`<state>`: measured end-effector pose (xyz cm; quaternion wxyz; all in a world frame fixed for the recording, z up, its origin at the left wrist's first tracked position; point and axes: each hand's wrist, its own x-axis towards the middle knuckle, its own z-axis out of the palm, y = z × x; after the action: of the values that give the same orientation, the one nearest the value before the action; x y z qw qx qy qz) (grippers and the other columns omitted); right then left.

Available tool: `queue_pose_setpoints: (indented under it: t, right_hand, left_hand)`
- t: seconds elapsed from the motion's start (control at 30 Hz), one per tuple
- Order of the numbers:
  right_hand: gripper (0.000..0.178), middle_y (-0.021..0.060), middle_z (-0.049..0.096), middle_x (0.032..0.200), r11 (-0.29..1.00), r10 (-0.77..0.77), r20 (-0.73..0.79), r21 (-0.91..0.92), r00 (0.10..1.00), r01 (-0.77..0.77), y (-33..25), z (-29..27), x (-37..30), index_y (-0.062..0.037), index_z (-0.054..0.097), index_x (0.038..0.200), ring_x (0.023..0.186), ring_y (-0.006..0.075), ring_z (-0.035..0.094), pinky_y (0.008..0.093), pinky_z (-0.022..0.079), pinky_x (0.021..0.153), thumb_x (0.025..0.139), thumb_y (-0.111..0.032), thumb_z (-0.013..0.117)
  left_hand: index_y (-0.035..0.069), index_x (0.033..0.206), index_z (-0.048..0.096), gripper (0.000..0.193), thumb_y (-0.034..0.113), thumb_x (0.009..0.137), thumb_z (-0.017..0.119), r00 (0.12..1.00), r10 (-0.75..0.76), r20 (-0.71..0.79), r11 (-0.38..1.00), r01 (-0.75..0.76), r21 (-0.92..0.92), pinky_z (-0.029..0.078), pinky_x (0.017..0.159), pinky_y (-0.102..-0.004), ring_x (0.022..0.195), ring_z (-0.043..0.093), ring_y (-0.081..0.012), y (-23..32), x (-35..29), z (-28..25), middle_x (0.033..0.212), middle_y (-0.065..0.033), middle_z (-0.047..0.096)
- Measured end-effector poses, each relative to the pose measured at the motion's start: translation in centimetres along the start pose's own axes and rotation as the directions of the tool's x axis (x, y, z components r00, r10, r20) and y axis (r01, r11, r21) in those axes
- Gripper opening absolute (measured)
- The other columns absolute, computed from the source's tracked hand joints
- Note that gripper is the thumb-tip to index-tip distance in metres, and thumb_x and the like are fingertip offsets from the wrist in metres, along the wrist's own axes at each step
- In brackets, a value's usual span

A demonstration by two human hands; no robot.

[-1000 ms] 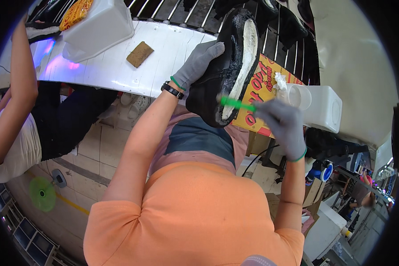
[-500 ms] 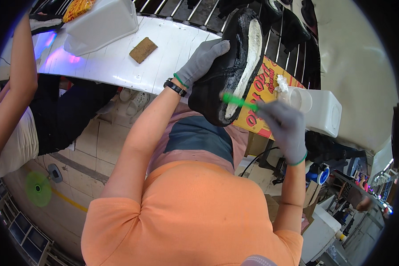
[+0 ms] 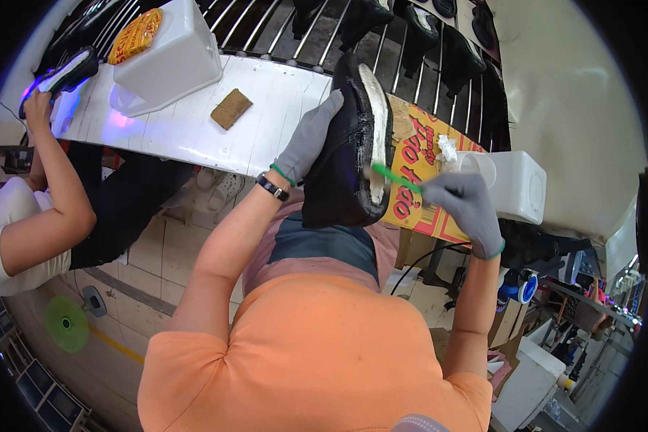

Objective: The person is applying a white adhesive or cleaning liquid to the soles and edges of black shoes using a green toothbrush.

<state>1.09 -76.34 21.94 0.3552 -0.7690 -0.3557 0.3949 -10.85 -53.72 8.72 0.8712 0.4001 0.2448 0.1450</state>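
Observation:
My left hand point(image 3: 306, 140), in a grey glove with a green cuff, grips a black shoe upper point(image 3: 338, 155) from its left side. The shoe is held up over the table's near edge, its pale underside point(image 3: 376, 122) turned to the right. In my gloved right hand point(image 3: 466, 205) is a brush with a green handle point(image 3: 396, 177), pinched between the fingers. Its tip is at the lower edge of the pale underside; whether it touches cannot be made out. The shoe hides part of my left fingers.
A brown abrasive pad point(image 3: 231, 109) lies on the white table point(image 3: 173, 133). Left of it stands a white plastic container point(image 3: 173, 57) with a yellow packet point(image 3: 135, 36). Printed cardboard point(image 3: 425, 209), a white container point(image 3: 518, 187) and a clear cup point(image 3: 477, 167) are at right. Rollers point(image 3: 317, 43) hold black shoes. A co-worker's arm point(image 3: 57, 165) holds a shoe.
The shoe in my left hand has moved down and slightly left, now more upright. My right hand and brush have lowered slightly. At left, the co-worker's hand and shoe have come into view.

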Motion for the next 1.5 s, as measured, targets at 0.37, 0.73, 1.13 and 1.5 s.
queue_pose_setpoints:
  t: [0.37,0.73,1.13,1.5]
  right_hand:
    - [0.016,0.0023,0.068,0.072,0.987,0.019,0.082,-0.158,0.996,-0.006,-2.5,0.0,-1.1,0.0004,0.074,0.092,0.066,0.0047,0.056,0.0219,0.044,0.059,0.084,-0.013,0.071]
    - [0.013,0.0024,0.071,0.075,0.949,-0.03,0.129,-0.308,0.991,0.069,-3.1,-1.0,0.3,-0.0027,0.075,0.088,0.066,0.0051,0.058,0.022,0.043,0.06,0.079,-0.012,0.075]
    - [0.017,0.0055,0.07,0.075,0.952,-0.111,0.403,-0.218,0.908,0.213,-6.0,-3.3,0.8,0.0007,0.073,0.086,0.068,0.0088,0.061,0.0243,0.046,0.064,0.074,-0.01,0.079]
    - [0.02,0.0067,0.072,0.077,0.952,-0.248,0.443,-0.052,0.861,0.301,-5.5,-3.1,2.5,0.0031,0.074,0.086,0.07,0.0097,0.064,0.0234,0.048,0.066,0.07,-0.006,0.08]
  left_hand:
    - [0.0,0.122,0.061,0.059,0.052,0.096,0.051,0.992,-0.125,-0.013,0.984,0.122,-0.133,0.051,0.084,-0.0262,0.092,0.063,-0.0123,-1.3,-1.7,0.1,0.107,-0.0069,0.067]
    - [0.004,0.126,0.058,0.052,0.047,0.1,0.045,0.959,-0.268,0.096,0.961,0.273,-0.047,0.052,0.089,-0.0289,0.097,0.065,-0.0144,-1.3,-2.0,0.5,0.116,-0.0077,0.066]
    - [0.007,0.132,0.053,0.054,0.05,0.101,0.042,0.864,-0.419,0.279,0.899,0.438,-0.007,0.053,0.089,-0.0292,0.099,0.064,-0.0156,-0.5,-3.0,3.6,0.123,-0.0099,0.063]
    - [0.007,0.134,0.05,0.042,0.034,0.103,0.045,0.698,-0.108,0.708,0.98,-0.045,0.194,0.053,0.092,-0.0287,0.109,0.063,-0.0142,-5.8,-5.3,4.0,0.126,-0.0096,0.061]
